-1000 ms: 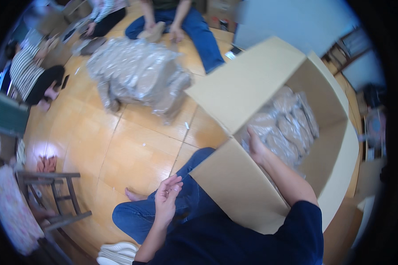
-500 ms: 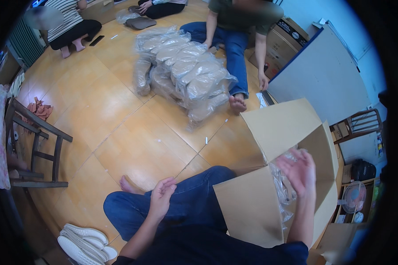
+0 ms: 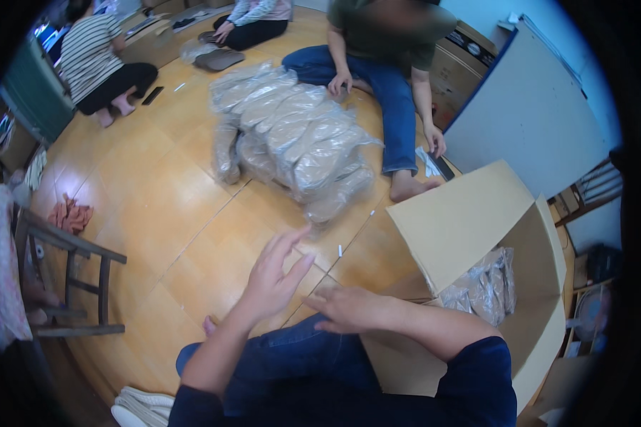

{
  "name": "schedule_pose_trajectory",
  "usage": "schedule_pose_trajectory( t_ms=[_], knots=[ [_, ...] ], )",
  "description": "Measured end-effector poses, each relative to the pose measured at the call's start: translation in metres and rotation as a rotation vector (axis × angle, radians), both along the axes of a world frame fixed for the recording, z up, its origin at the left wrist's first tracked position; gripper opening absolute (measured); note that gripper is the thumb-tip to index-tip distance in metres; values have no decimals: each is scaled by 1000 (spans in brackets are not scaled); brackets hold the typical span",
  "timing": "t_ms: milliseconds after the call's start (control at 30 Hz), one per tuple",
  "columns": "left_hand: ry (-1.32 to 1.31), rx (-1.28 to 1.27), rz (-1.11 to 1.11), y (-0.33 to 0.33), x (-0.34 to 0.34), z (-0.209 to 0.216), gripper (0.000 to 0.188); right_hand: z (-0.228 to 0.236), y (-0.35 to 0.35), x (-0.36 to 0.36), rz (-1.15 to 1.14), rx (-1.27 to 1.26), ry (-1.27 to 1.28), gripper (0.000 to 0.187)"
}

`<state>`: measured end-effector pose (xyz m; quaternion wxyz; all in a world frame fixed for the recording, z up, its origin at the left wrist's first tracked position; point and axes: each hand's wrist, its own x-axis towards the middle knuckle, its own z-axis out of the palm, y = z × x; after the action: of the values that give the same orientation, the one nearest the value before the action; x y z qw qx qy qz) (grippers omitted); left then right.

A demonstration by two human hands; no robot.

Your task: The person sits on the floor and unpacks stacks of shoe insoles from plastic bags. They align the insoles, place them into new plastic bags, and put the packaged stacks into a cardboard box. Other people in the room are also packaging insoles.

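My left hand is raised over the floor in front of my legs, fingers stretched and thumb apart, with nothing in it. My right hand reaches across to the left beside it, slightly blurred, its fingers extended and holding nothing. Beyond both hands lies a heap of plastic-wrapped, beige, sole-shaped pieces, apart from my fingers. On my right stands an open cardboard box with its flaps spread. More wrapped pieces show inside it, and my right forearm passes in front of its near side.
A person in blue jeans sits behind the heap; two other people are farther back. A dark wooden stool is at the left. Pale soles lie at the lower left. A white board leans at the right.
My right hand has come out from over the box and swung left across my lap. My left hand has moved forward and up, its fingers spreading. The view has shifted slightly.
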<state>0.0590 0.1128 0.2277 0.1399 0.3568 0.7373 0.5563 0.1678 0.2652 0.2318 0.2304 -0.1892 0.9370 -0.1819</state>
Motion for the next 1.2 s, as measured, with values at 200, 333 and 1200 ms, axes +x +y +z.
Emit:
schedule_pose_trajectory(
  t_ms=[200,333,1200],
  knots=[
    [618,-171,96,180,-104,-48,50,-16,1,15,-45,21,27,57],
    [1000,-365,377,229,-146,-104,44,-19,3,9,-93,77,29,51],
    [67,127,586,-91,9,-52,29,5,-36,-12,-579,-701,441,23]
  ],
)
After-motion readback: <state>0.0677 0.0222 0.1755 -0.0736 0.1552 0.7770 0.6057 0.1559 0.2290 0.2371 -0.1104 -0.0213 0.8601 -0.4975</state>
